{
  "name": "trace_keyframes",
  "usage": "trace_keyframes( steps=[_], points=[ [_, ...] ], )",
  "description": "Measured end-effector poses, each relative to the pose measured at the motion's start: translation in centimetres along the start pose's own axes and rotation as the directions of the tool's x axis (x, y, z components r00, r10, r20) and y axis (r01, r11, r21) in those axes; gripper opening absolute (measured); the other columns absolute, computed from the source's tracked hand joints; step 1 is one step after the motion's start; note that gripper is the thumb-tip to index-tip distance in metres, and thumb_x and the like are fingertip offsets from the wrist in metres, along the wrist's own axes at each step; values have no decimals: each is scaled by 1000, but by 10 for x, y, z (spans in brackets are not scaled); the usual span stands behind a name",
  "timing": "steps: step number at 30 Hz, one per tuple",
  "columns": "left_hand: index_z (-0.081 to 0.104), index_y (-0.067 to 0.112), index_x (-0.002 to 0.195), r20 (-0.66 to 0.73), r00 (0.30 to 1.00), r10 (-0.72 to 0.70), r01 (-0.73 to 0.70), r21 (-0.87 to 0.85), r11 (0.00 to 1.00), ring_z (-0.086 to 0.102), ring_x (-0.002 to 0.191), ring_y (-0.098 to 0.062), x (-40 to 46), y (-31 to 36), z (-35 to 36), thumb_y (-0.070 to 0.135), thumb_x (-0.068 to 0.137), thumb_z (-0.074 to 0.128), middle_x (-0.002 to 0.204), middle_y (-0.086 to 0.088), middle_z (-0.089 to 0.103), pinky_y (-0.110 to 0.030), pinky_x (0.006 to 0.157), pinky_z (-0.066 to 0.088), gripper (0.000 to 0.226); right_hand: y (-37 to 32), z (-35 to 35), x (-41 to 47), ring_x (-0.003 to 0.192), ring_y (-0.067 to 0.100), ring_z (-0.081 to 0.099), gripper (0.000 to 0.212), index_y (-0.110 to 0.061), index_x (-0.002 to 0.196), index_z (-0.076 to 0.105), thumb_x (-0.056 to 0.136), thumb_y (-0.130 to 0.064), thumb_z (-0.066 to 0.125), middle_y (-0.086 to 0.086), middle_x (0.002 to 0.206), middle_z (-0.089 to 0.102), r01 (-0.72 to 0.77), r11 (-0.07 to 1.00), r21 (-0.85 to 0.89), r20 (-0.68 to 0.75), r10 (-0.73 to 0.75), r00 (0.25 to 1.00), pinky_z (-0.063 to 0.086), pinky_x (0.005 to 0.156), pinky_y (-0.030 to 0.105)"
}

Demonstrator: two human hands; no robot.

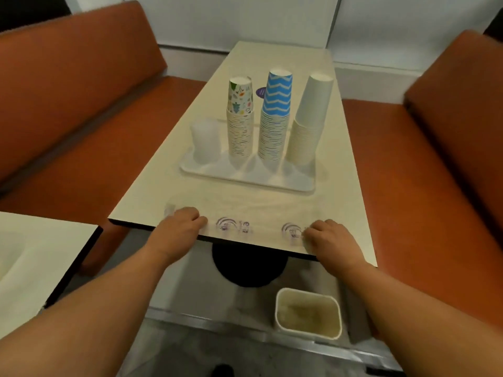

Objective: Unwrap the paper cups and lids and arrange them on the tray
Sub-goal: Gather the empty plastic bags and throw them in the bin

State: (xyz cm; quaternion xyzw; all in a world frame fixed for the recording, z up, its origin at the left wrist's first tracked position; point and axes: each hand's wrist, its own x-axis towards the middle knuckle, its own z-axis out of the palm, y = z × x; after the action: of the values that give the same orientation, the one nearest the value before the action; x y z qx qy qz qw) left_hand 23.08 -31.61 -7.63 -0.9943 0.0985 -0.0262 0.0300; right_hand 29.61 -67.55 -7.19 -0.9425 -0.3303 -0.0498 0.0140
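we've got a tray point(245, 179) mid tabletop point(168, 186), lid stack point(204, 144) at its left end, three cup stacks point(273, 118) in a row to the right, clear wrapper point(253, 213) near us, bin point(307, 312) on the floor below, benches point(81, 104) either side

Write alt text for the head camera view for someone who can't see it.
Two hands, left and right, hold a clear plastic wrapper at a table's near edge. Behind it, a white tray carries three upside-down cup stacks and clear lids; a bin stands on the floor.
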Motion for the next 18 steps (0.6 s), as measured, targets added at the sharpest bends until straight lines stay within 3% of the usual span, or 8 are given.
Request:
trace_keyframes(
  steps=[2,6,8,10,12,14,16,18],
  points=[
    [71,8,100,-29,997,-68,67,-36,997,63,80,-32,-12,-20,2,1,73,75,92,-11,62,-35,61,54,28,1,2,-3,63,31,60,21,-12,83,74,66,-6,85,8,80,69,-56,998,25,-30,57,998,52,53,37],
    [68,3,119,-49,996,-79,75,-90,993,60,111,-39,-15,-42,-3,1,87,65,120,-21,62,-44,91,51,33,-1,8,0,65,37,60,6,-8,80,72,78,-8,78,12,85,70,-104,992,74,-113,112,987,52,52,43],
    [71,5,110,-50,998,35,-39,-84,996,62,102,-40,-8,-41,-4,4,86,63,117,-20,64,-47,89,53,26,-1,11,0,68,37,60,8,-9,83,72,85,-15,69,11,90,71,-98,993,58,-120,105,987,52,53,44],
    [73,7,100,-39,994,106,-110,-111,988,63,92,-37,1,-40,-5,8,85,60,105,-14,68,-45,89,52,20,0,12,-2,70,36,61,25,-11,86,72,91,-27,54,8,92,72,-100,994,44,-100,104,989,51,56,42],
    [72,10,103,-37,999,-15,7,-200,980,61,94,-35,13,-41,-7,18,90,45,100,-13,68,-40,91,47,31,0,6,1,74,36,60,35,-13,89,70,94,-34,42,8,90,71,-154,986,60,-109,160,981,50,62,42],
    [68,20,111,48,984,-173,179,-219,959,56,96,-35,26,-44,-10,25,99,37,103,-13,64,-38,89,43,33,1,-2,14,79,38,59,34,-13,91,63,102,-34,39,11,89,70,-264,961,82,7,265,964,46,70,42],
    [64,24,113,99,966,-237,255,-246,935,56,95,-34,40,-41,-11,29,102,41,105,-12,65,-38,88,39,26,0,-6,27,86,35,61,33,-18,95,58,105,-39,35,10,93,70,-365,931,16,131,360,924,40,79,41],
    [62,22,108,118,955,-271,294,-291,910,58,89,-30,50,-39,-11,35,100,48,97,-7,67,-38,87,39,21,-1,-8,36,91,31,60,31,-20,98,56,103,-45,37,7,96,69,-443,895,-59,153,446,882,34,85,41]
  ],
)
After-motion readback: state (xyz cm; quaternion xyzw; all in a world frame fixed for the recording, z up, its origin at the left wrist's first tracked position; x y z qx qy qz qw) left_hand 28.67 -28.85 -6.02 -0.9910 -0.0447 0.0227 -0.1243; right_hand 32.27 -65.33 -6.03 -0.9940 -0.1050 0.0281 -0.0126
